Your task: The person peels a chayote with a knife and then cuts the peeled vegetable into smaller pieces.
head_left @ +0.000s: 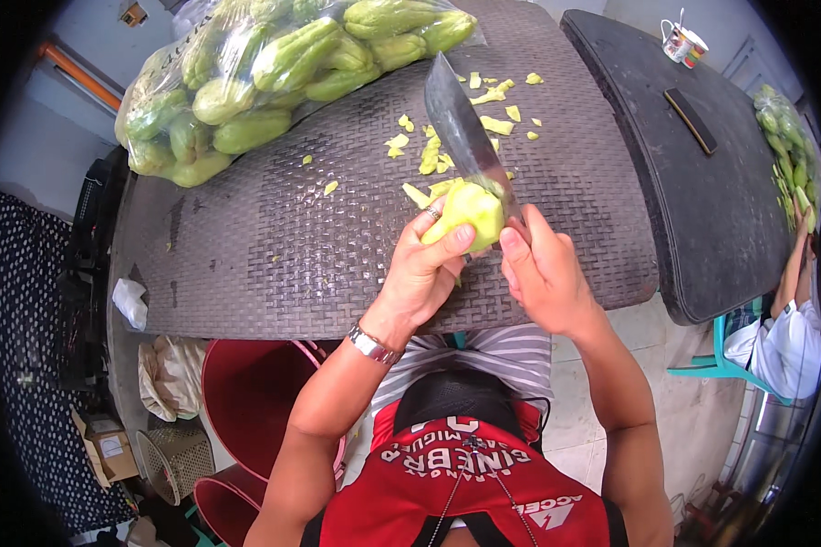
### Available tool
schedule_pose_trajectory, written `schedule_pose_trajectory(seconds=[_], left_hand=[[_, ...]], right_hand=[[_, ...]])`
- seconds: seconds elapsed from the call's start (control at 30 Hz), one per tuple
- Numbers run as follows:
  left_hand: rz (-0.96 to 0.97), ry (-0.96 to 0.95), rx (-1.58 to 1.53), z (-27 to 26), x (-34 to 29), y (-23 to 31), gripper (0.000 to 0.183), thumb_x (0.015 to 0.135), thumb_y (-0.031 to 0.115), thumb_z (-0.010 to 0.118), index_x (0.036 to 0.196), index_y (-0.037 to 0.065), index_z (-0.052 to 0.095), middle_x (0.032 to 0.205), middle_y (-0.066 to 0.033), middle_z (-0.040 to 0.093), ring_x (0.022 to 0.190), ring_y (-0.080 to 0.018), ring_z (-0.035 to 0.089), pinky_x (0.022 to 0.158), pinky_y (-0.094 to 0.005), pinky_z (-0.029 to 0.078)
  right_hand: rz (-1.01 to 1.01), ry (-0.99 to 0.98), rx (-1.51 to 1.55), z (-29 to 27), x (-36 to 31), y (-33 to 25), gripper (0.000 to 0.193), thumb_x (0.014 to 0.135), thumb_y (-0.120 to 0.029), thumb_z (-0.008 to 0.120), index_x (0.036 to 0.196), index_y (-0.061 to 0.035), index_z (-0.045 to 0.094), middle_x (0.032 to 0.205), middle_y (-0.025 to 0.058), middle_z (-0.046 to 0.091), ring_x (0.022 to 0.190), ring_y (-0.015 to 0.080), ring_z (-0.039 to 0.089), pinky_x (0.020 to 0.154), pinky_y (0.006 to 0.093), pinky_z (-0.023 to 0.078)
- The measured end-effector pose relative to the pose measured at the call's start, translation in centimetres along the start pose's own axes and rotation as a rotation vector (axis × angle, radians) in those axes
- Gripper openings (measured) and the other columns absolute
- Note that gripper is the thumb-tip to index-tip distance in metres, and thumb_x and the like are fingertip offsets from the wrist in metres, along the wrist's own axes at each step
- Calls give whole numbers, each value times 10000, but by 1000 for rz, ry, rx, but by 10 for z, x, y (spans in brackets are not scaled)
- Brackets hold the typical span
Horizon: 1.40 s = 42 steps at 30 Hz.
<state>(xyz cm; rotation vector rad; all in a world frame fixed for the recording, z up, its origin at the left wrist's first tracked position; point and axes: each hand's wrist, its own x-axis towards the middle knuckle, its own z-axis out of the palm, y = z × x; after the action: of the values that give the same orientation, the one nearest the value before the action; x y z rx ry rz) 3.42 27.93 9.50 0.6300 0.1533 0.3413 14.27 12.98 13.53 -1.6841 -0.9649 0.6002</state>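
Note:
My left hand [421,273] grips a peeled, pale green chayote [470,217] over the near part of the dark woven-pattern table [337,242]. A large knife [461,118] is in my right hand [549,278], its broad blade pointing away from me and lying along the chayote's right side. My right thumb is close to the cut flesh. Strips and bits of green peel [431,157] lie scattered beyond the chayote. At the far left of the table rests a clear plastic bag [274,82] full of unpeeled chayotes.
A second dark table [629,118] adjoins on the right, bearing a dark oblong object [691,120] and a mug [682,44]. There a seated person [784,342] handles greens beside another bag of chayotes [784,128]. Red bins [251,401] stand below at my left.

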Motion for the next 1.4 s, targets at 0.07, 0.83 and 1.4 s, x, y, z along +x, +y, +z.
schedule_pose_trajectory(seconds=[0.07, 0.83, 1.4], left_hand=[[-85, 40, 1, 4, 1, 3, 557, 917, 85, 757, 1402, -8, 501, 1290, -98, 648, 1191, -206, 637, 1032, -411, 528], [-62, 76, 743, -11, 25, 77, 1211, 653, 64, 950, 1578, -47, 176, 1322, -252, 631, 1261, -274, 601, 1123, -419, 420], [609, -680, 2440, 23, 29, 74, 810, 695, 412, 853, 1353, 26, 581, 1334, -131, 642, 1296, -282, 585, 1111, -437, 461]], right_hand=[[32, -3, 27, -3, 3, -1, 223, 1070, -188, 518, 973, 8, 473, 672, 204, 608, 567, 365, 640, 528, 415, 466], [15, -79, -282, -18, -5, -7, 194, 1045, -167, 531, 1011, 18, 484, 769, 268, 629, 761, 498, 632, 613, 519, 458], [-61, -124, -759, -2, -36, 24, 170, 1040, -224, 533, 1032, -67, 468, 762, 190, 658, 646, 444, 658, 610, 553, 518]])
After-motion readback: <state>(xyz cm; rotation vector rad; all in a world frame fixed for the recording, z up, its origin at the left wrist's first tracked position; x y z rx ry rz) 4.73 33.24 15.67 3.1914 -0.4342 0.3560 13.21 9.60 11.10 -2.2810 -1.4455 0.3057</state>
